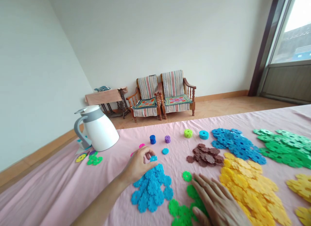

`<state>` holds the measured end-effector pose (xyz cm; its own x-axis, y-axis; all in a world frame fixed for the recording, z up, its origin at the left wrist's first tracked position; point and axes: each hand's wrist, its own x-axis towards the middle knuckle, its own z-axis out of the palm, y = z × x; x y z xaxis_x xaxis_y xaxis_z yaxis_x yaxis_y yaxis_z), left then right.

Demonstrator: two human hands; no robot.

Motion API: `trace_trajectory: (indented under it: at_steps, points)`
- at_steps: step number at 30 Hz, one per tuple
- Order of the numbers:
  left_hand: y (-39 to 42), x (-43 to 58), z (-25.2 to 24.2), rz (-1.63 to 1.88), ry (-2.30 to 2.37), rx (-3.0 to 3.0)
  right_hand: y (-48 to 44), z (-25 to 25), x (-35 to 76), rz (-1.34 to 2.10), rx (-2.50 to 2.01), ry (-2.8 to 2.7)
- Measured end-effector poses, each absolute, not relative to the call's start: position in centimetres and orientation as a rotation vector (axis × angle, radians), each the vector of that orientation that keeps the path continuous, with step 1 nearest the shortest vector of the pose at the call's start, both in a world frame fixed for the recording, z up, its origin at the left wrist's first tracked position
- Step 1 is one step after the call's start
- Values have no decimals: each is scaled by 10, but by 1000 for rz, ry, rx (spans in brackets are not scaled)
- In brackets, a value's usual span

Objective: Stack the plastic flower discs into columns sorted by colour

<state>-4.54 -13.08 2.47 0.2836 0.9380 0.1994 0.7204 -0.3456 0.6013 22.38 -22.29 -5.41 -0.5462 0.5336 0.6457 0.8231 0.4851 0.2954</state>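
Observation:
My left hand point(139, 164) pinches a light blue snowflake disc point(153, 158) at the top of a pile of light blue discs point(152, 188) on the pink tablecloth point(60, 184). My right hand point(216, 201) lies flat with its fingers spread on a patch of bright green discs point(181, 211), beside a large yellow pile point(252, 190). A single green disc point(187, 176) lies just in front of the right fingertips. Another lone light blue disc point(165, 151) sits past the left hand.
A white jug with a grey handle point(97, 132) stands at the left, with green and yellow discs point(91, 158) beside it. Brown point(206, 154), dark blue point(236, 145) and green point(284, 146) piles lie further back. Small stacks point(167, 139) stand in a row. Two wooden chairs point(162, 94) stand by the wall.

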Motion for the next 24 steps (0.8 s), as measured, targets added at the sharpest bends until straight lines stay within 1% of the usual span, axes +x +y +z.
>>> trace_trajectory:
  at_steps: [6,11,19,24]
  points:
    - [-77,-17,-1,751,1418,2259,-221,-59,224,-875,-1100,-2277]
    - [-61,-6,-17,722,1398,2279,-219,-62,226,-814,-1087,-2263]
    - [-63,-6,-10,609,1291,2368,-217,-67,225,-759,-1086,-2232]
    - [-66,-6,-8,491,1159,2509,-217,-64,226,-814,-1071,-2225]
